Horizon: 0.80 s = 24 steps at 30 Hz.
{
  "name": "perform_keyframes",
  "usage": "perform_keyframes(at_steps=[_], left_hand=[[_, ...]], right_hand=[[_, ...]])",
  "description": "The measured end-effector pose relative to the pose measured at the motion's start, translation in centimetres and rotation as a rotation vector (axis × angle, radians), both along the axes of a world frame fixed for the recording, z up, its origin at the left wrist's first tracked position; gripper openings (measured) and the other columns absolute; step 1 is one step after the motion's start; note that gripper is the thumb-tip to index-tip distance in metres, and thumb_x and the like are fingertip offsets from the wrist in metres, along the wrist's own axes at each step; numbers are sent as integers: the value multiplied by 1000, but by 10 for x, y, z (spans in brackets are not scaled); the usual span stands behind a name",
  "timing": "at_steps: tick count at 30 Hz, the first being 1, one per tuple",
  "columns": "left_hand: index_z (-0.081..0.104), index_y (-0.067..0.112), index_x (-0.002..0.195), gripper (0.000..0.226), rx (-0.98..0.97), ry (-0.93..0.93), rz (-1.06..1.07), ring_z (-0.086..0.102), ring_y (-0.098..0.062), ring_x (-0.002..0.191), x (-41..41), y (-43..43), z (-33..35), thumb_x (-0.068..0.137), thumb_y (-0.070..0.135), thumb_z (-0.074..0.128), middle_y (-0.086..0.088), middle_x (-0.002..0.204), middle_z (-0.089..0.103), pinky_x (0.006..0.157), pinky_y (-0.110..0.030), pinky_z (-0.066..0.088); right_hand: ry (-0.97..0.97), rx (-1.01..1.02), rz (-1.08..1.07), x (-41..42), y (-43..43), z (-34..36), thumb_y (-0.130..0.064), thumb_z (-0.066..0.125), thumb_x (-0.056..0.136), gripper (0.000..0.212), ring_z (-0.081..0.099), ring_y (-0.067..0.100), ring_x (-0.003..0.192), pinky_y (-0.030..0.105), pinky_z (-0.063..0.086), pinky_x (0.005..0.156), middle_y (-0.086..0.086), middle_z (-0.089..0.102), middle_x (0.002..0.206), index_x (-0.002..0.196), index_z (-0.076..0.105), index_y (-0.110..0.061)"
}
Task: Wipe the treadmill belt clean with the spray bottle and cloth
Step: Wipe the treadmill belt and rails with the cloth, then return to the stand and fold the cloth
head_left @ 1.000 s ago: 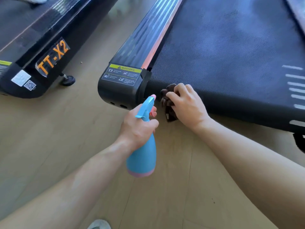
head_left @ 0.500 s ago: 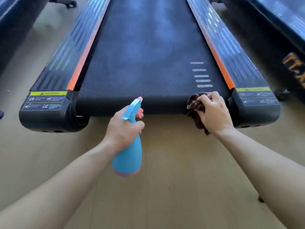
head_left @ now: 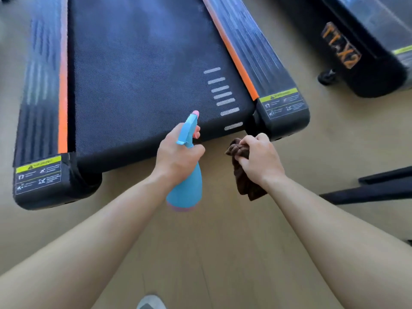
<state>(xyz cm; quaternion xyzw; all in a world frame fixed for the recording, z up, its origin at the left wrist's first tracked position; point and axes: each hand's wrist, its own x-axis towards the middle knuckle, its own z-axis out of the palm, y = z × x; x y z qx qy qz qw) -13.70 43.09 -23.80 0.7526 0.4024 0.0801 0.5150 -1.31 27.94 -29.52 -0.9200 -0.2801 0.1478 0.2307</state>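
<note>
The dark treadmill belt (head_left: 142, 74) runs away from me between black side rails with orange strips. My left hand (head_left: 178, 155) grips a blue spray bottle (head_left: 186, 188) by its neck, its pink nozzle pointing at the belt's rear edge. My right hand (head_left: 260, 159) holds a bunched brown cloth (head_left: 243, 177) just off the belt's rear right corner, above the floor and apart from the belt. Part of the cloth hangs below the hand.
The treadmill's rear end caps (head_left: 51, 181) carry yellow warning labels. A second black treadmill (head_left: 365, 52) with orange lettering stands to the right. A dark frame part (head_left: 379, 188) lies at the right edge. Light wooden floor (head_left: 223, 253) is under my arms, with a shoe tip (head_left: 151, 303) at the bottom.
My right hand with the cloth slid along the belt's rear edge from the left corner to the right one, then came off the belt. The view shifted right with it. The bottle stayed in my left hand.
</note>
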Motion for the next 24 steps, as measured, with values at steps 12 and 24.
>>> perform_keyframes(at_steps=[12,24], left_hand=[[60,37,97,29,-35,134,-40,67,-25,95,-7,-69,173,83,11,60,21,105,67,74,-33,47],[60,29,112,32,-67,105,-424,58,-23,93,75,-226,310,88,8,58,5,106,64,72,-29,42]], right_hand=[[176,-82,-73,-23,-93,193,-29,63,95,18,52,26,95,35,46,83,4,44,105,110,59,-19],[237,-139,-357,-9,-283,358,-31,61,96,19,53,24,92,39,51,79,0,43,104,113,57,-25]])
